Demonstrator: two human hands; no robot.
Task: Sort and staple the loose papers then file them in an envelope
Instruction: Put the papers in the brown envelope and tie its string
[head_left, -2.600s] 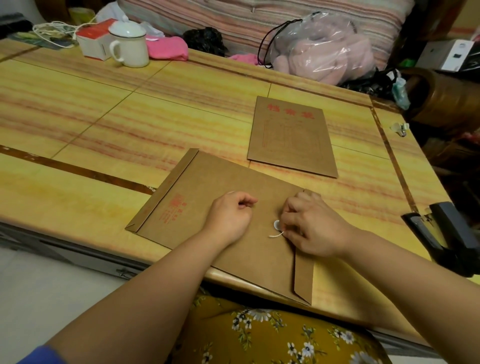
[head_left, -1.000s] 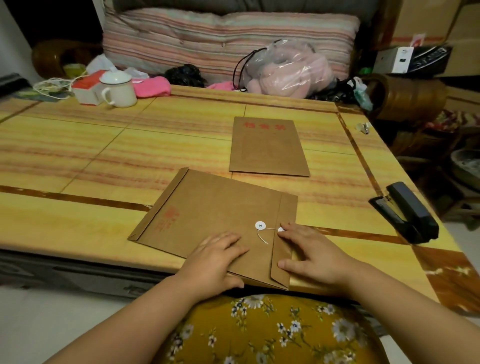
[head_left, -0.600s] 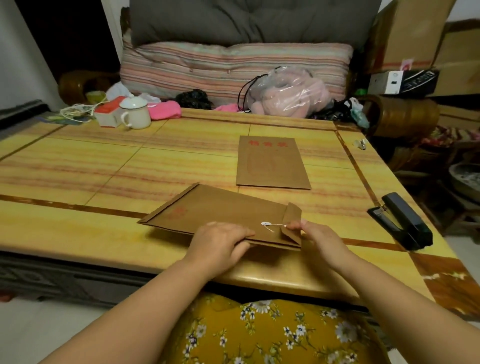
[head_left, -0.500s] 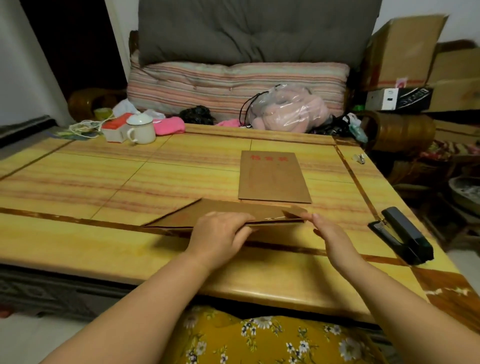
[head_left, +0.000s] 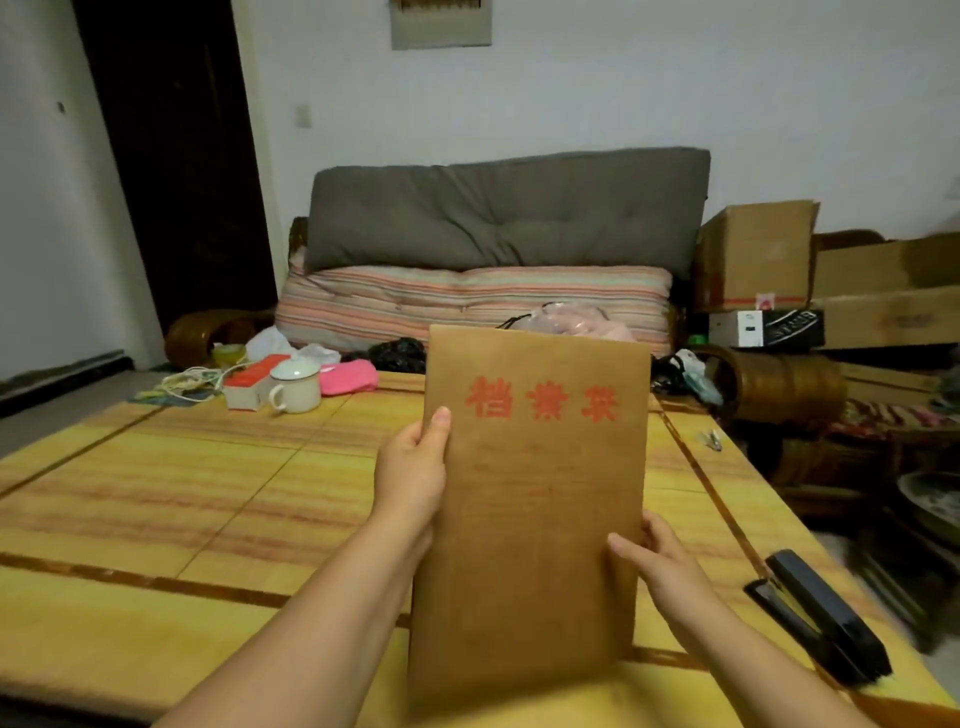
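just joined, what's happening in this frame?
A person holds a brown envelope upright in front of them, printed side with red characters facing the camera. The left hand grips its left edge higher up; the right hand grips the right edge lower down. Its bottom edge is at or just above the yellow table. A black stapler lies on the table to the right, untouched. No loose papers are visible.

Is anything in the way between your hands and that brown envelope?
Nothing visible: the left hand grips the upright envelope by one edge, and the right hand grips the opposite edge lower down.
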